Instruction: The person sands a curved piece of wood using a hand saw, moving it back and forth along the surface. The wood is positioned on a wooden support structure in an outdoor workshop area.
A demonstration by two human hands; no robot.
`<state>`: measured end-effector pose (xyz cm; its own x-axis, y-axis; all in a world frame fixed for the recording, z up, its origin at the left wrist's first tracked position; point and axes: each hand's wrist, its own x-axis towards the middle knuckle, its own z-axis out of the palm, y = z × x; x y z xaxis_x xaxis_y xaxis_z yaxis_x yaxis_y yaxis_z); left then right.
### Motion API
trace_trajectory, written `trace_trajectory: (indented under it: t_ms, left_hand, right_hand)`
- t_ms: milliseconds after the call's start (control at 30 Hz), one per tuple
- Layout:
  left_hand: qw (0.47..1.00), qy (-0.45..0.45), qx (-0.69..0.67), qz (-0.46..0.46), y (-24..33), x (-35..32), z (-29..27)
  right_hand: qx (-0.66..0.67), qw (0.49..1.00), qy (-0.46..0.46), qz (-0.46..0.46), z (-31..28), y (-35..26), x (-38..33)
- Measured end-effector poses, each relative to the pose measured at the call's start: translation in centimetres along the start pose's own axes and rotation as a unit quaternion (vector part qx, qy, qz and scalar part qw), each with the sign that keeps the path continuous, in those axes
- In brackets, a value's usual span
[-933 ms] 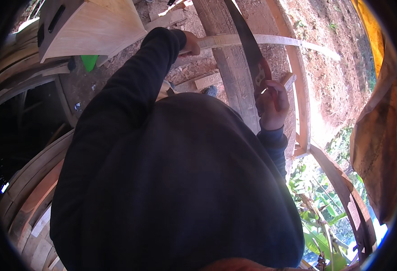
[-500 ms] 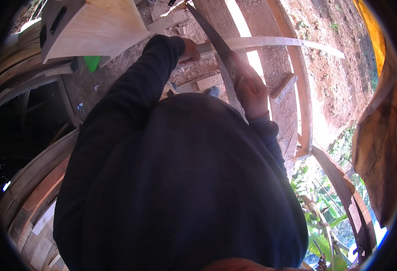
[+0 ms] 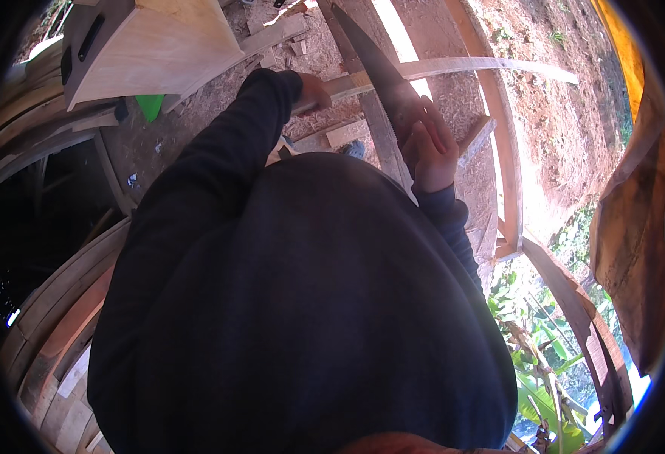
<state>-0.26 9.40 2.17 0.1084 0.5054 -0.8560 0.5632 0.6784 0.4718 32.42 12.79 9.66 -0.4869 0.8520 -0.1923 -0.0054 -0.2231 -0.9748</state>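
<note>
Handsaw (image 3: pixel 374 64): long dark blade runs from the right hand up and to the far left, crossing over the thin wooden strip
Wooden strip (image 3: pixel 491 66): pale slat lying left to right across the far part of the scene, its long axis nearly square to the saw blade
Right hand (image 3: pixel 427 147): fingers curled tight round the saw's handle at the near end of the blade; this hand is just near of the strip
Left hand (image 3: pixel 313 89): rests on the strip's left end, left of the blade; fingers hidden behind the dark sleeve, so I cannot tell how far they close
Crossing point: blade meets the strip between the two hands
Around: broad plank (image 3: pixel 393 144) under the blade, curved timber frame (image 3: pixel 510 151) to the right, pale plywood panel (image 3: pixel 158 45) far left, sawdust ground (image 3: pixel 574 113) beyond
In the way: the person's dark hooded top (image 3: pixel 294 303) covers the near view
</note>
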Motion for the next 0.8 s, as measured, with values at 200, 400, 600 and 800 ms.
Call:
trace_trajectory:
  t_ms: [200, 400, 600, 800]
  left_hand:
    - [0.999, -0.004, -0.032, 0.0, -0.4, 0.3, 0.2]
    - [0.993, 0.023, 0.112, 0.006, 0.7, -0.1, -0.4]
    - [0.994, 0.018, 0.104, -0.002, -0.3, 1.0, -0.8]
    - [0.998, -0.008, 0.058, 0.011, -0.2, 0.7, -0.8]
  right_hand:
    - [-0.035, 0.997, -0.051, -0.048, -0.8, -0.2, 0.4]
    - [-0.119, 0.991, -0.057, 0.003, -0.3, 2.5, 0.0]
    - [-0.064, 0.995, -0.077, -0.01, -0.2, 2.6, 0.4]
    - [-0.009, 0.994, -0.098, 0.046, -0.6, 2.2, 0.8]
